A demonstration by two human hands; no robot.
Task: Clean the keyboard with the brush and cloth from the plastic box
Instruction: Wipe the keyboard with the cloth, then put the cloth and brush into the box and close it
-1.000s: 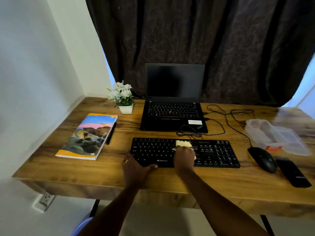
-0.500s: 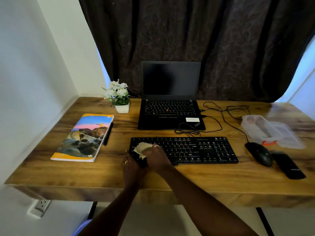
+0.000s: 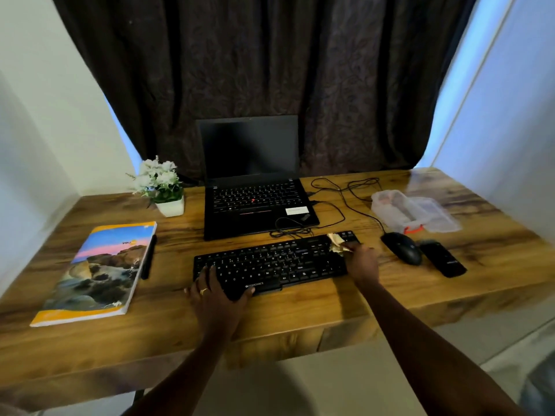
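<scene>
A dark curtain with a faint leaf pattern is hung behind a desk of glossy, knotted wood grain. A black laptop is stood open at the back with its screen dark. A red pointing nub is seen among its keys and a white label on its palm rest, the print too small to be read.

A soft-cover book is laid at the left, printed with rocks under a pink sky and edged in yellow. Its small title cannot be made out.

The keyboard, flat, black and matte, is placed before the laptop. White lettering on its front edge is read as "ZEBRONICS".

A clear plastic box with an orange clasp is set at the right. Its contents are blurred.

The keyboard's near left corner is pressed by the left hand, fingers spread flat and a ring worn. The cloth, pale and crumpled, is pinched by the curled fingers of the right hand against the keyboard's far right end.

A rounded black mouse is seen just right of the keyboard.
</scene>
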